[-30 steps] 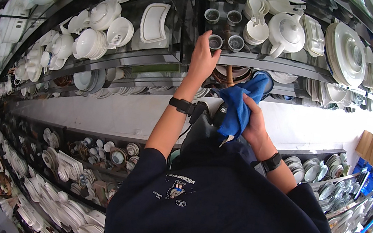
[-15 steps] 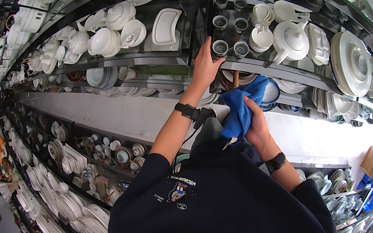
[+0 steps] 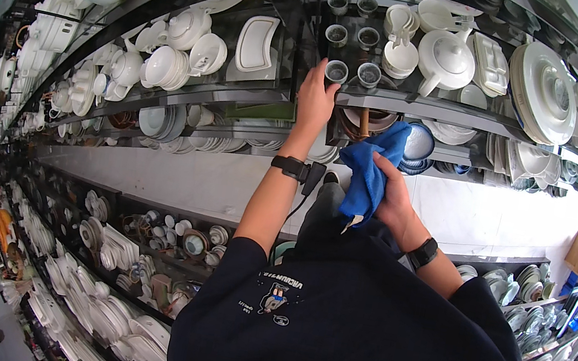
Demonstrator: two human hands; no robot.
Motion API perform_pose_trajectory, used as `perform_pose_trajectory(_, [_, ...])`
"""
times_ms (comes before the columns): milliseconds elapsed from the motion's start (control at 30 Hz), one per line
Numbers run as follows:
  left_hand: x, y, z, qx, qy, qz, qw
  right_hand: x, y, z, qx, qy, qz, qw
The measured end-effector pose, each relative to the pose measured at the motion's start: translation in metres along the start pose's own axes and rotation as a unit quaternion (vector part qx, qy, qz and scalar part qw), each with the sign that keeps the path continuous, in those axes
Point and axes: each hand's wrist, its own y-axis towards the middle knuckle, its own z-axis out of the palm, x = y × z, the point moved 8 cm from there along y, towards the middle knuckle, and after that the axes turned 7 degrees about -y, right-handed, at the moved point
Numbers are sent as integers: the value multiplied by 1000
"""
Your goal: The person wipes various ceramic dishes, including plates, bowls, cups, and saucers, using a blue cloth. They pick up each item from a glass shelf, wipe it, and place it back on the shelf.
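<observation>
Cloth of soft blue fabric (image 3: 365, 182) is bunched in the right hand (image 3: 397, 198), clamped between thumb and fingers, nearer the body than the round white lidded teapot (image 3: 446, 61) and to its left. Farther left of the teapot, the left hand (image 3: 315, 101) is at a small round grey cup (image 3: 336, 73); its thumb and fingers stand apart along the cup's near and left sides, though I cannot tell whether they touch. Five similar grey cups (image 3: 368, 38) stand beside it, also left of the teapot.

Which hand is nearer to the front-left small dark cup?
Left. The left hand is beside the cup; the right hand, with a blue cloth, is farther, lower right.
</observation>
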Motion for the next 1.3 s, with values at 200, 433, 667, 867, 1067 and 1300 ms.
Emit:
perform_pose_trajectory(200, [0, 1, 2, 6, 6, 4, 1000, 3, -3, 3, 3, -12, -11, 1000])
perform_pose_trajectory(433, [2, -16, -23, -22, -40, 9, 999, 8, -3, -8, -8, 11, -53, 998])
perform_pose_trajectory(667, [25, -3, -94, -119, 159, 30, 980, 4, 1, -2, -5, 14, -63, 998])
perform_pose_trajectory(867, [72, 22, -119, -130, 239, -5, 962, -13, 3, 36, -12, 22, -91, 995])
perform_pose_trajectory(1067, [97, 37, -114, -113, 237, -15, 965, -43, 1, 76, -21, 47, -123, 991])
perform_pose_trajectory(1300, [108, 49, -115, -99, 240, -48, 965, -63, -7, 90, -31, 50, -141, 988])
